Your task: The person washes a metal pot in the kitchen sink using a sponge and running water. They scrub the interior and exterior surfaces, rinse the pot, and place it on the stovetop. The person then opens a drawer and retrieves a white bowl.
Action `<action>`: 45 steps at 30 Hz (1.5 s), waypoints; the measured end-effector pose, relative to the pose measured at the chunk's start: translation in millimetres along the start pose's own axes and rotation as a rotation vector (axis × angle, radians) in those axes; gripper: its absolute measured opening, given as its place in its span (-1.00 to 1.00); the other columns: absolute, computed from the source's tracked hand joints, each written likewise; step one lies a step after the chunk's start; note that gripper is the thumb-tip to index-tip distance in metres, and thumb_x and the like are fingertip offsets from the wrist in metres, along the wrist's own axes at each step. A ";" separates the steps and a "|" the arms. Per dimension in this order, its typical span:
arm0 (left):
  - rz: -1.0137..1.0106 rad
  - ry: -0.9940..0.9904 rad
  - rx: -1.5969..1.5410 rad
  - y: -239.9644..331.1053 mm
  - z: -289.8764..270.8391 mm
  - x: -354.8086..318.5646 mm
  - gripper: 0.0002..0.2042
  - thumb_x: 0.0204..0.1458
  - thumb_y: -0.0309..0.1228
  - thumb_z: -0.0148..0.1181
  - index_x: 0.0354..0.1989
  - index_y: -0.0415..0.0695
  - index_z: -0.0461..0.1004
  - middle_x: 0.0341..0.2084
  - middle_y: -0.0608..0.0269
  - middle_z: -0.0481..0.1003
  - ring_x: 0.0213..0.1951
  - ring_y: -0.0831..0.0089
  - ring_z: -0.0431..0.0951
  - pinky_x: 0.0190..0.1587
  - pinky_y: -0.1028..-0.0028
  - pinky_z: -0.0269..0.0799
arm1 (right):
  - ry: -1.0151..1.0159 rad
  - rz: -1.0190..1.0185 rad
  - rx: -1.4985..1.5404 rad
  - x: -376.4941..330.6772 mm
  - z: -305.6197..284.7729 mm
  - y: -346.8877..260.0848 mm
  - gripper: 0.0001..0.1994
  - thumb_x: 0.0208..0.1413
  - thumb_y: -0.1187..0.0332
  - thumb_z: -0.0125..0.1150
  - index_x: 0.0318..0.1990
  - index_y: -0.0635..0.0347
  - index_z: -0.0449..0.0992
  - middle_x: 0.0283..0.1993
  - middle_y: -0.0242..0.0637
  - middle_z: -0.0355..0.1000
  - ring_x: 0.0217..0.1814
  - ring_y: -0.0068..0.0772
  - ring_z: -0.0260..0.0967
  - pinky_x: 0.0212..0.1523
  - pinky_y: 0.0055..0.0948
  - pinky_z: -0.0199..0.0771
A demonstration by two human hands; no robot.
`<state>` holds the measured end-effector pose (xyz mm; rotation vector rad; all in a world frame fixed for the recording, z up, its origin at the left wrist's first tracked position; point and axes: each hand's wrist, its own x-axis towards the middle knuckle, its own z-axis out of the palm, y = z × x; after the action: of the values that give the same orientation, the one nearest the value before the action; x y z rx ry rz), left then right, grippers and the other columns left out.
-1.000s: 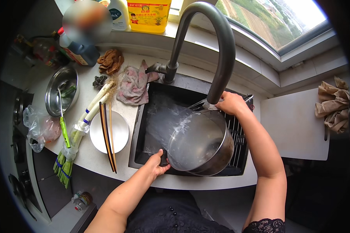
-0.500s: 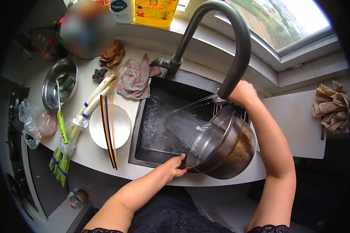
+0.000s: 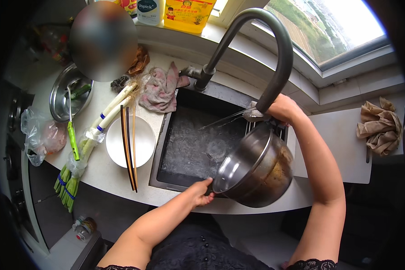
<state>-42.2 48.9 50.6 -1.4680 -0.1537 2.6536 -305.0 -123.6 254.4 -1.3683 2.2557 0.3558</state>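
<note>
The large round steel pot is tipped on its side over the dark rectangular sink, its mouth turned toward 9 o'clock, so the step in hand seems to be rinsing it and pouring the water out. The left hand grips the rim at the lower edge, fingers closed on it. The right hand is at 12 o'clock of the pot, beside the curved dark grey tap; its fingers seem closed on the far rim or handle, but this I cannot tell surely. Thin jets of water spray toward 9 o'clock. On the pale table, at 9 o'clock of the sink, a white round plate carries 2 long chopsticks. My judgement: the next move calls for a firm grip with both hands, because the wet pot may slip.
</note>
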 end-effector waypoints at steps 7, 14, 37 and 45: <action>0.509 0.259 0.077 21.0 -36.5 -44.8 -0.67 0.19 -0.14 -0.03 -0.03 -0.08 0.17 -0.45 0.19 0.45 -0.57 0.39 0.49 -0.55 0.42 0.51 | 0.251 -0.329 0.299 -20.4 63.6 58.2 -0.55 -0.10 0.03 0.21 -0.33 0.34 0.55 -0.37 0.00 0.48 -0.24 -0.11 0.47 -0.14 -0.25 0.40; 0.909 0.443 0.105 28.3 -31.8 -70.5 -0.75 0.10 -0.31 0.13 -0.15 -0.10 0.24 -0.33 0.26 0.45 -0.35 0.41 0.51 -0.36 0.38 0.49 | 0.190 -0.381 0.821 -12.7 106.4 79.0 -0.67 0.03 0.14 0.20 -0.51 0.25 0.39 -0.59 -0.51 0.22 -0.48 -0.67 0.10 -0.44 -0.54 0.16; 0.781 0.120 -0.005 -14.4 10.7 -155.6 -0.85 -0.08 -0.57 0.15 -0.33 -0.21 0.32 -0.43 0.11 0.47 -0.40 0.30 0.55 -0.43 0.34 0.55 | -0.496 -0.740 -0.239 -54.7 191.9 -27.3 -0.55 -0.06 -0.09 0.15 -0.28 0.14 0.60 -0.26 -0.12 0.53 -0.16 -0.09 0.48 -0.08 -0.17 0.44; 0.912 0.161 0.014 -32.0 28.3 -153.5 -0.83 -0.07 -0.63 0.16 -0.35 -0.22 0.30 -0.44 0.11 0.47 -0.41 0.36 0.55 -0.44 0.38 0.53 | 0.141 0.163 0.472 15.7 260.1 -72.4 -0.82 -0.08 0.42 0.15 -0.35 0.32 0.59 -0.27 0.09 0.50 -0.17 0.02 0.49 -0.13 -0.15 0.50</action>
<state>16.2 57.9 198.5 -2.1073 0.7145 3.0971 -179.2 -52.1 25.9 -0.9925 2.3683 -0.2206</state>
